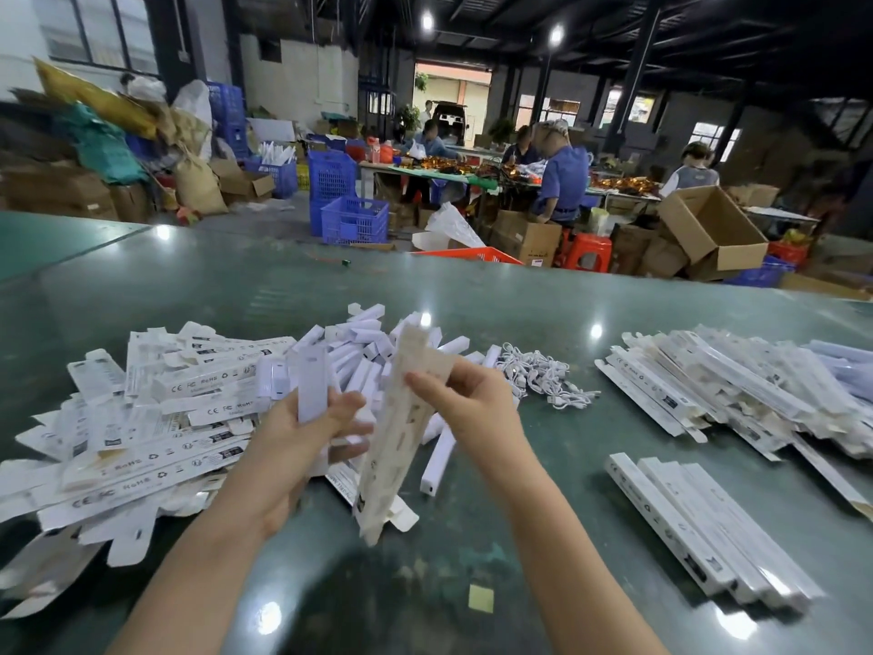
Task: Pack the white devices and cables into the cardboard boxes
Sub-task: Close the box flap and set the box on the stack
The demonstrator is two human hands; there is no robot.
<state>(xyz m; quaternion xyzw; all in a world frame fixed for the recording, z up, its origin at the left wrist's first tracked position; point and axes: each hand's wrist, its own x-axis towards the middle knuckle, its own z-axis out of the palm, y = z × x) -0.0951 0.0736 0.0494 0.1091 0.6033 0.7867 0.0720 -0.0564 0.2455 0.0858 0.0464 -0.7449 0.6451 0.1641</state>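
Observation:
My left hand (302, 432) grips a flat white device (312, 387) that stands upright between its thumb and fingers. My right hand (467, 401) pinches the top of a long unfolded cardboard box (397, 446), held upright with its lower flap near the table. Behind my hands lies a heap of white devices (363, 352). A tangle of white cables (538, 373) sits to the right of that heap. A big pile of flat printed boxes (156, 418) lies at my left.
Several filled boxes (704, 527) lie side by side at the near right, with a looser stack of boxes (737, 390) behind them. A small yellow paper scrap (481, 598) lies on the green table (543, 295). People work at benches beyond the far edge.

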